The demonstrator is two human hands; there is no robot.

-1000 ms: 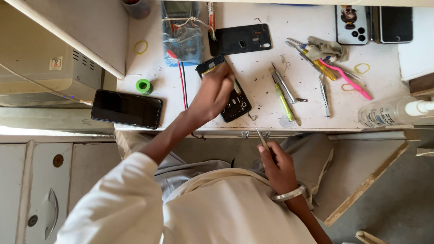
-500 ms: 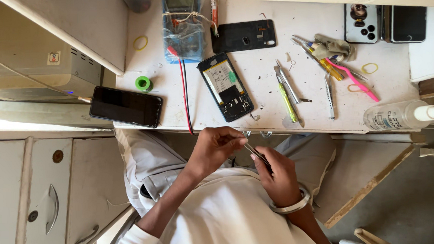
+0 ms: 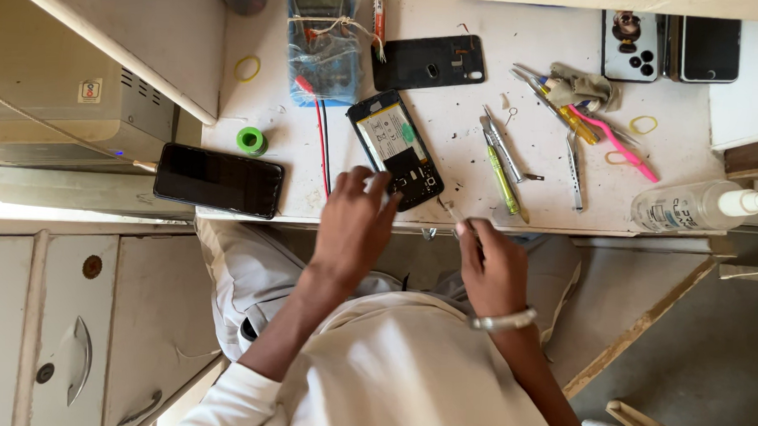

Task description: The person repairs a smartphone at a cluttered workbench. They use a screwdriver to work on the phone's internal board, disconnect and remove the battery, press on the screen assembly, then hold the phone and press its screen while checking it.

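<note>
Opened phone point(image 3: 396, 150), back off, lies center-top of frame on white bench point(image 3: 482, 183). Left hand point(image 3: 353, 225), fingers spread loose & gripping nothing, fingertips touching phone's lower end. Right hand point(image 3: 489, 265) pinches thin tweezers point(image 3: 454, 212), tip just right of phone. Best: steady phone w/ left, bring tip in slow & low.
</note>
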